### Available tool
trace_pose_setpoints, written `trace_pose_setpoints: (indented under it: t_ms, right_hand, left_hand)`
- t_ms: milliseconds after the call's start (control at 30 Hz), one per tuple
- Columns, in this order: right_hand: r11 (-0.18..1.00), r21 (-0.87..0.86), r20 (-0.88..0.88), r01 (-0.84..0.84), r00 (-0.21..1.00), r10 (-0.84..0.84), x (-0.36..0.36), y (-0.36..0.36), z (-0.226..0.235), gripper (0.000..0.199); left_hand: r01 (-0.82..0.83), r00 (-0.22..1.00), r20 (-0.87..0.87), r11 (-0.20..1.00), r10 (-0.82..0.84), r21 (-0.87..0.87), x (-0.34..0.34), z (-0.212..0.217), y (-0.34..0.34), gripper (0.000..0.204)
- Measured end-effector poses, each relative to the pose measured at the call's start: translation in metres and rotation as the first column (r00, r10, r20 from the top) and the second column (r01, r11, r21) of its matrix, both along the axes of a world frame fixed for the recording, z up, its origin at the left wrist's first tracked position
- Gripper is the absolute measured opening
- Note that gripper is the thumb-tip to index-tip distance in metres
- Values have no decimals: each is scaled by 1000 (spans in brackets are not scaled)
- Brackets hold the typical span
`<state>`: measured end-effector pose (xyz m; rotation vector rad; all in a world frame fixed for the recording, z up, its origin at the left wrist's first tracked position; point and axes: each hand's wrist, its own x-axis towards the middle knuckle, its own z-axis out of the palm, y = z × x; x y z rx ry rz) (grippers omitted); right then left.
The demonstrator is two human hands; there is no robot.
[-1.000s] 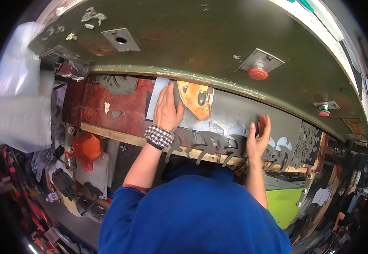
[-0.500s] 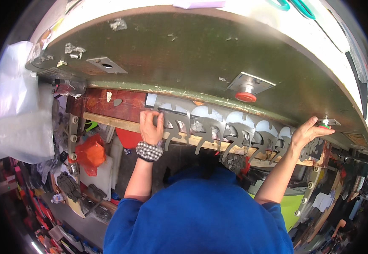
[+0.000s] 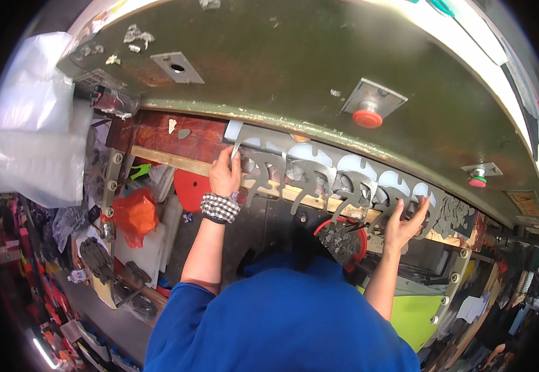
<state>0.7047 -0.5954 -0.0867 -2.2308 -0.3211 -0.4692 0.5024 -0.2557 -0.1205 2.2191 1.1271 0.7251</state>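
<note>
A long grey sheet (image 3: 310, 166) with curved cut-outs and hooked prongs lies along the near ledge of the machine. My left hand (image 3: 225, 177), with a checked band at its wrist, pinches the sheet's left end between thumb and fingers. At the other end my right hand (image 3: 401, 228) has its thumb and fingers around the last prongs; part of its grip is hidden. Beyond the ledge, a green button (image 3: 477, 180) stands on the machine's front, apart from my right hand. A red button (image 3: 367, 118) sits further left on that green panel (image 3: 269, 68).
Below the ledge stands a red-rimmed bucket (image 3: 363, 243) with grey scraps. More grey scraps (image 3: 454, 217) lie at the ledge's right end. An orange bag (image 3: 136, 214) is at lower left, and clear plastic sheeting (image 3: 34, 142) hangs at far left.
My right hand has left the green button and moved left and down to the sheet's right end. My left hand stays at the left end. The view has shifted slightly.
</note>
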Motion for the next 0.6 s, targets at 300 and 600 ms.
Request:
trace_pose_setpoints:
  t_ms: [300, 600]
  right_hand:
    - [926, 242, -60, -289, 948, 312, -33, 54, 6, 22]
    - [809, -102, -146, -579, 813, 564, -135, 177, 1, 91]
  left_hand:
    - [-26, 999, -24, 993, 23, -119, -48, 2, -29, 24]
    - [131, 987, 80, 986, -140, 100, -54, 38, -49, 32]
